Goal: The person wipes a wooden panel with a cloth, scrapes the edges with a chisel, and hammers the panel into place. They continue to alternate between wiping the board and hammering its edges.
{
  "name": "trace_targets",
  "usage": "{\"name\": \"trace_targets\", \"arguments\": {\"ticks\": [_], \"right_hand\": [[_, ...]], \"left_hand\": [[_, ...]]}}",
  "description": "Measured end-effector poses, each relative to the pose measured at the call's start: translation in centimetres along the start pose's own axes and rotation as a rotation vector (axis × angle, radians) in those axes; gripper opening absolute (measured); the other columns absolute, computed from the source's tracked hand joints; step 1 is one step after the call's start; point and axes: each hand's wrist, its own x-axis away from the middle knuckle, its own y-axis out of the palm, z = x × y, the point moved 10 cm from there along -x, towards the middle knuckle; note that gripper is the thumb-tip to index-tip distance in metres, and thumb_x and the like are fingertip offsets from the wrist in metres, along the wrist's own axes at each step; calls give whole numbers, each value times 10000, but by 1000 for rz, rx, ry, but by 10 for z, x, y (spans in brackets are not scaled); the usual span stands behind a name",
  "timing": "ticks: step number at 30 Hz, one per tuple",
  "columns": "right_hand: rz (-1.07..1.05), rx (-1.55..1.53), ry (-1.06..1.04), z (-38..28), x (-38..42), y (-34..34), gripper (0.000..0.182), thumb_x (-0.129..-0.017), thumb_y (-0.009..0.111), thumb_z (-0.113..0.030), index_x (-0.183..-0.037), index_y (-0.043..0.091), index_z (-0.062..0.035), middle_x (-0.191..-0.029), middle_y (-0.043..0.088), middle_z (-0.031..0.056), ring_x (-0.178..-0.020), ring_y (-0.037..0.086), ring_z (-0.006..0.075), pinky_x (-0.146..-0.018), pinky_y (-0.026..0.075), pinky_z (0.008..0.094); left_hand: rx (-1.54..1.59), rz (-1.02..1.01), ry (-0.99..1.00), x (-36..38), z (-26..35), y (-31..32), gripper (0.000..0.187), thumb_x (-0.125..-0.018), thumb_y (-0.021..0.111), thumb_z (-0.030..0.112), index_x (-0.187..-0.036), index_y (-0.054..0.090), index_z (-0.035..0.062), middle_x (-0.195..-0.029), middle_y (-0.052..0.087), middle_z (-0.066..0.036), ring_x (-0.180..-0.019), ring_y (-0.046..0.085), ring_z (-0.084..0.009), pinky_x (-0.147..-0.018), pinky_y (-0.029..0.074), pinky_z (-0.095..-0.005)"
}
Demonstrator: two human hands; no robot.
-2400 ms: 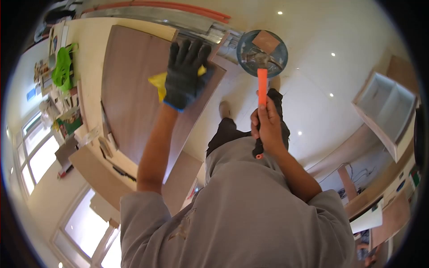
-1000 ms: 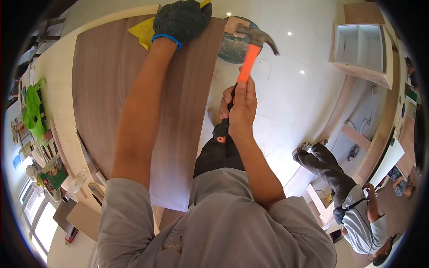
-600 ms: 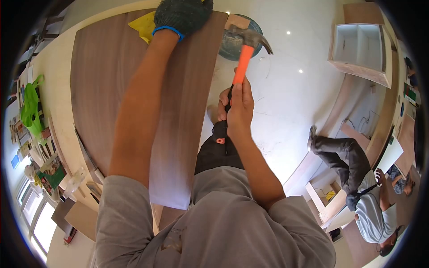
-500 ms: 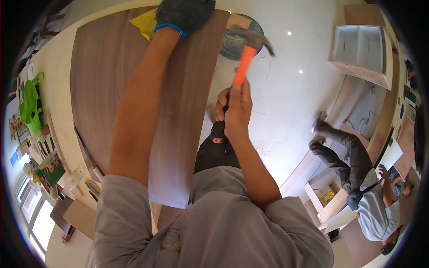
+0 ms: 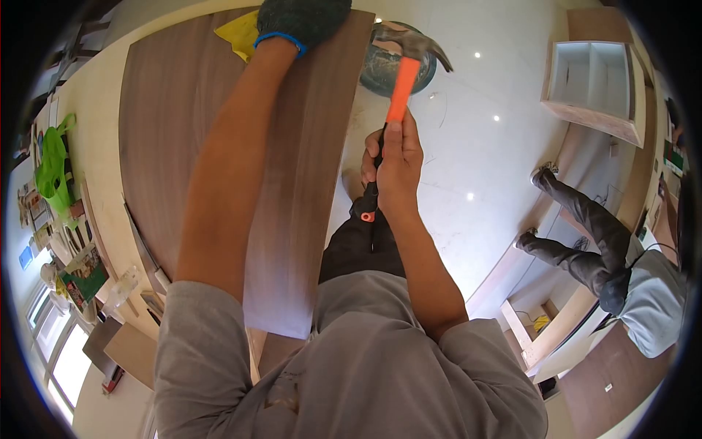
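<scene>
My right hand is wrapped round the black grip of a claw hammer, which has an orange shaft and a metal head. The head is up, beside the far right edge of a brown wood-grain board. My left hand wears a dark glove with a blue cuff and rests at the board's far end. Its fingers are hidden at the top of the view. A yellow piece of cloth or sheet lies on the board against the glove.
Beyond the hammer, a round dark green tub stands on the pale shiny floor. A cabinet box is at the far right, with a person bending below it. A saw and a green bag lie to the left.
The hammer and my right hand have shifted slightly to the right, and the blur on the hammer head is gone. My left hand stays in place. The other person has moved to the right.
</scene>
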Motion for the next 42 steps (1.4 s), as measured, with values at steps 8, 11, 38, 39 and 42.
{"name": "trace_targets", "arguments": {"ticks": [8,11,38,39,42], "right_hand": [[-16,2,8,2,-1,0,433,-1106,339,-278,-1500,337,-99,-680,460,12,-409,412,74,-378,347,229],[-8,-1,26,5,1,1,441,-1107,334,-286,-1504,337,-94,-679,462,15,-408,410,72,-377,344,229],[38,-96,-31,12,22,-11,484,-1108,320,-313,-1537,280,-91,-682,456,28,-416,383,79,-394,349,216],[75,-62,-31,12,21,-19,482,-1110,306,-319,-1537,281,-96,-678,453,29,-410,379,85,-391,350,222],[70,-39,85,22,22,-23,459,-1114,282,-306,-1524,309,-100,-671,422,23,-409,361,80,-391,382,253]], "left_hand": [[-16,9,-19,1,-6,1,534,-954,459,452,-798,737,24,-826,716,-232,-800,713,-383,-794,551,-496],[22,-8,-84,0,-8,-4,527,-946,476,450,-770,731,23,-802,712,-231,-789,712,-381,-786,551,-497],[-11,100,-24,-4,-11,0,516,-921,519,454,-758,722,9,-804,705,-243,-768,701,-386,-776,551,-490],[-19,100,-19,-3,-11,2,521,-923,516,457,-762,723,7,-806,706,-244,-773,701,-388,-778,551,-491],[11,80,-43,-8,-16,3,548,-931,497,472,-770,723,0,-816,706,-250,-787,698,-402,-787,548,-497]]}}
